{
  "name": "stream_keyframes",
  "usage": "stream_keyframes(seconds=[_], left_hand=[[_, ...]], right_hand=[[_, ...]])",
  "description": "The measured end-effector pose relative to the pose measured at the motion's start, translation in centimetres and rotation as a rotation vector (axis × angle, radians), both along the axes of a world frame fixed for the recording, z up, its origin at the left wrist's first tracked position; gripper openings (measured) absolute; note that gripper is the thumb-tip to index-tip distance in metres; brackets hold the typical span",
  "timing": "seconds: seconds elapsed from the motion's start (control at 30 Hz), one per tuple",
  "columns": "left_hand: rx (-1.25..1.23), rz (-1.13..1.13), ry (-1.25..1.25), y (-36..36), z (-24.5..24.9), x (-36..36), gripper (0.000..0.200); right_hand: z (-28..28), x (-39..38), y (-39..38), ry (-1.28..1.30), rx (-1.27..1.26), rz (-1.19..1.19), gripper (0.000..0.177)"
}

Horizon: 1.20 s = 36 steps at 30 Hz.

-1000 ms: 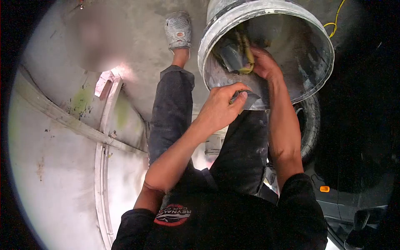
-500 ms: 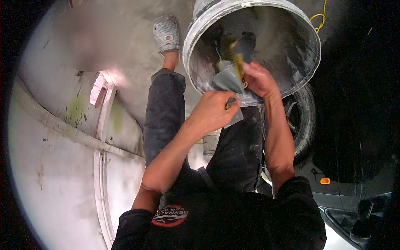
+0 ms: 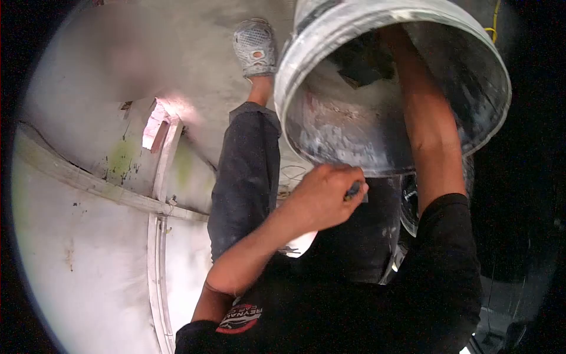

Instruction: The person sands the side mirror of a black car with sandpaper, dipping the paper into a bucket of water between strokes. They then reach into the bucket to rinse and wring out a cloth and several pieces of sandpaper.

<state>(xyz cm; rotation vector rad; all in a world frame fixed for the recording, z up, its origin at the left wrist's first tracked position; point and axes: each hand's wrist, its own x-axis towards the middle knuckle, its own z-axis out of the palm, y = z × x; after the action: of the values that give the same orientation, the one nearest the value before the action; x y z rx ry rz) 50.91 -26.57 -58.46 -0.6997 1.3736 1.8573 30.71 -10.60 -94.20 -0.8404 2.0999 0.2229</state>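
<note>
My left hand (image 3: 330, 194) is closed around a small tool with a dark and yellowish handle end (image 3: 352, 190). A thin greyish edge shows just below the fingers, close outside the bucket's rim. My right forearm (image 3: 433, 124) reaches deep into a large, white-smeared bucket (image 3: 284, 88), and my right hand is lost in the dark there. Near it inside lies a dark, crumpled-looking thing (image 3: 365, 68), too dim to name. Pale residue coats the inner wall.
A grey clog (image 3: 255, 47) on my foot stands on the concrete floor left of the bucket. A stained pale wall with a raised beam (image 3: 112, 192) runs along the left. A yellow cord (image 3: 495, 23) lies beyond the bucket, and a dark vehicle (image 3: 519, 194) fills the right.
My right hand has gone from the bucket's mouth, where it held a blurred yellowish thing and a grey flat piece, down inside. My left hand keeps its tool. The bucket appears nearer and further right.
</note>
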Motion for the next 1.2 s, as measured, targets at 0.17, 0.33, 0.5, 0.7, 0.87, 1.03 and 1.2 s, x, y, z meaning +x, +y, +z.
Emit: stream_keyframes(seconds=[0.17,0.33,0.5,0.7,0.87,1.03,1.2], left_hand=[[0.02,-0.011,-0.037,-0.4,0.3,-0.3,0.017],[-0.058,0.009,-0.032,-0.4,-0.3,-0.7,0.023],[-0.144,0.096,-0.02,0.6,-0.8,-0.1,0.024],[-0.132,0.111,-0.064,0.6,-0.9,-0.6,0.024],[-0.151,0.19,-0.059,1.5,-1.4,0.0,0.025],[-0.161,0.19,-0.02,1.4,-1.6,0.1,0.025],[-0.077,0.149,-0.096,0.5,-1.0,-0.5,0.025]], right_hand=[[-2.6,2.9,-1.3,-0.191,-0.032,0.037,0.048],[0.1,4.4,-3.2,-0.516,-0.034,0.033,0.046],[4.6,4.0,-2.3,-0.856,-0.042,-0.175,0.045],[7.8,3.7,-0.3,-1.077,0.004,-0.713,0.045],[16.4,2.0,-3.6,-0.987,0.009,-1.227,0.044],[14.2,-0.4,1.4,-1.541,-0.188,-1.546,0.045],[21.7,-2.0,-1.2,-1.238,-0.151,-1.429,0.05]])
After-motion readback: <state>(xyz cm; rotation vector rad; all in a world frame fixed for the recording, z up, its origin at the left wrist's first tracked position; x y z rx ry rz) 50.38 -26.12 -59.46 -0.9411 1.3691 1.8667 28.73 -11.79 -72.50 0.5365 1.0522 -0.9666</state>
